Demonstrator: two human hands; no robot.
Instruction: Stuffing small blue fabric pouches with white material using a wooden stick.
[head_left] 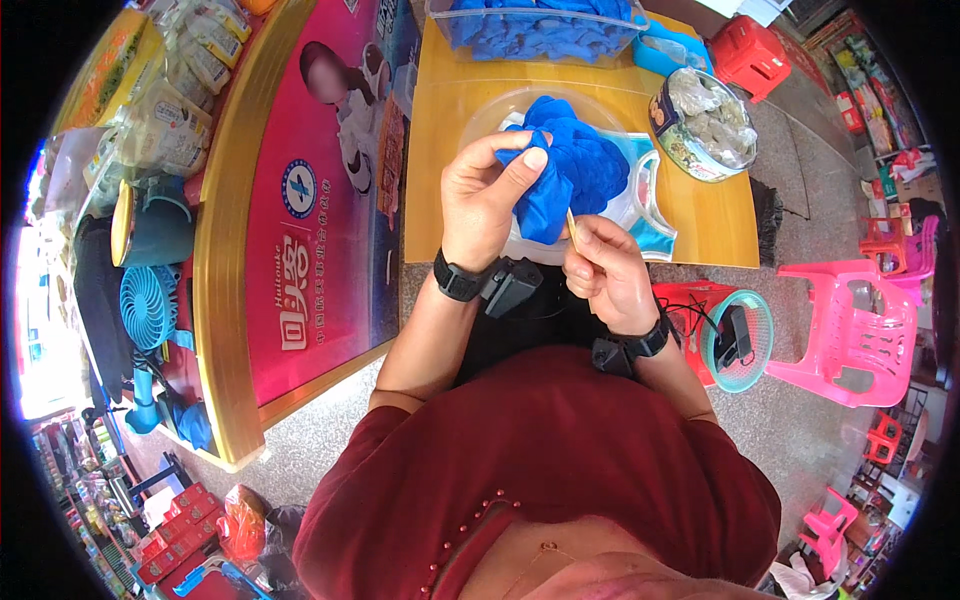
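My left hand [487,190] pinches a crumpled piece of blue cloth [575,165] between thumb and fingers. The cloth hangs over a round clear bowl [480,118] on the yellow table. My right hand [608,268] is closed on a thin pale wooden stick [572,228], whose upper end meets the lower edge of the cloth. Whether the tip goes into the cloth cannot be told. Just right of the cloth lies a light-blue and white piece with a curved trim [652,205], partly over the bowl.
On the table [440,90] stand a clear bin of blue pieces [545,30], a light-blue tray [668,50] and a round tin with plastic-wrapped contents [705,125]. A counter with a pink panel [310,200] borders the left. A green basket [742,340] and pink chair [850,330] stand right.
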